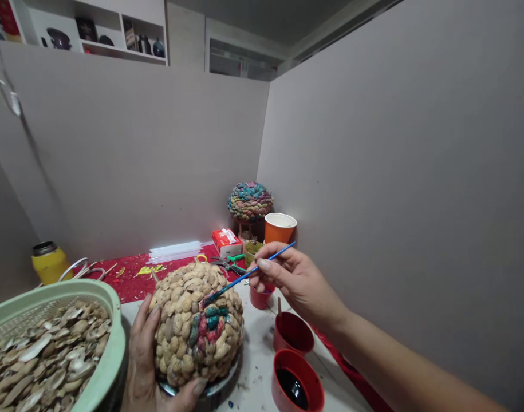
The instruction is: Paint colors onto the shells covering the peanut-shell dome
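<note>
A dome covered in tan shells, perhaps nut shells [180,320], sits in front of me with teal and pink paint on several of them. My left hand [144,360] is wrapped around its left side and lower front, thumb at the bottom. Pinched in my right hand [287,280] is a blue-handled paintbrush [244,276], its dark tip touching the dome near the painted patch. Under the dome a shiny rim [221,388] shows. Close by on the right stand a red cup of dark liquid [317,395], a second red cup [307,341] with a stick, and a smaller red cup [262,298].
A green basket [115,320] of loose shells stands at left, beside a yellow bottle [51,263]. Farther back are white sticks [174,252], green-handled pliers [236,258], a tissue pack [227,243], an orange cup [279,230] and a painted dome [250,201]. Grey partitions [158,143] enclose the table.
</note>
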`<state>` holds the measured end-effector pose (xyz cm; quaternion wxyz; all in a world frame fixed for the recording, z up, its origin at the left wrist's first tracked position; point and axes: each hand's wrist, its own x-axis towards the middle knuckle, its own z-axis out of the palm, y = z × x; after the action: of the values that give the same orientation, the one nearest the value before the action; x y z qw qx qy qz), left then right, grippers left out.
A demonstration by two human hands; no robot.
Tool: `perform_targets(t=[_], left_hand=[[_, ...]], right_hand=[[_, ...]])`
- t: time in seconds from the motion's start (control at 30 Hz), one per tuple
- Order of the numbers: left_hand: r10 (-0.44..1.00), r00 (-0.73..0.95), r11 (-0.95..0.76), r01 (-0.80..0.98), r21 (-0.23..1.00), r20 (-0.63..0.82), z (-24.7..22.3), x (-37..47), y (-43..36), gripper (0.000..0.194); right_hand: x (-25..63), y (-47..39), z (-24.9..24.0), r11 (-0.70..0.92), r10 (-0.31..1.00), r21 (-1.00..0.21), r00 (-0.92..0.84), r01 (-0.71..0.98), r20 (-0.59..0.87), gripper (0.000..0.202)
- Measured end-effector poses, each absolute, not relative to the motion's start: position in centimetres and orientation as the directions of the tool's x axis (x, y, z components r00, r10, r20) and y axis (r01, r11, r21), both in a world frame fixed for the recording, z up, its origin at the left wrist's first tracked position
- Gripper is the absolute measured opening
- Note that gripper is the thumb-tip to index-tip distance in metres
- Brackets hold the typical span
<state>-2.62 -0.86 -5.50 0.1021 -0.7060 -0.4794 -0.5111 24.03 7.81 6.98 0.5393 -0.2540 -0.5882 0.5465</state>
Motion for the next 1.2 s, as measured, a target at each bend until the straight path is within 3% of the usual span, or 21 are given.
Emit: perform_targets(t=[0.23, 0.5, 0.87, 1.2], left_hand=[[0.561, 0.018, -0.518, 0.787, 0.334, 0.828, -5.7, -2.6, -0.8, 0.096], [0.559, 0.01, -0.516, 0.787, 0.339, 0.829, -5.8, -2.7, -0.8, 0.099], [0.568, 0.01, -0.521, 0.779, 0.35, 0.823, -5.5, -2.6, -0.9, 0.098], [0.557, 0.018, -0.548, 0.759, 0.351, 0.831, -5.3, -2.6, -0.7, 0.096]], right_hand=[[25.0, 8.3, 7.2, 0.229, 0.905, -0.913, -0.273, -0.337, 0.327, 0.028], [23.0, 7.9, 7.7, 0.214, 0.849, -0.885, -0.37, -0.414, 0.378, 0.022], [24.6, 8.9, 7.6, 0.238, 0.887, -0.898, -0.294, -0.369, 0.356, 0.028], [23.9, 8.8, 7.1, 0.268, 0.846, -0.879, -0.339, -0.395, 0.411, 0.025]])
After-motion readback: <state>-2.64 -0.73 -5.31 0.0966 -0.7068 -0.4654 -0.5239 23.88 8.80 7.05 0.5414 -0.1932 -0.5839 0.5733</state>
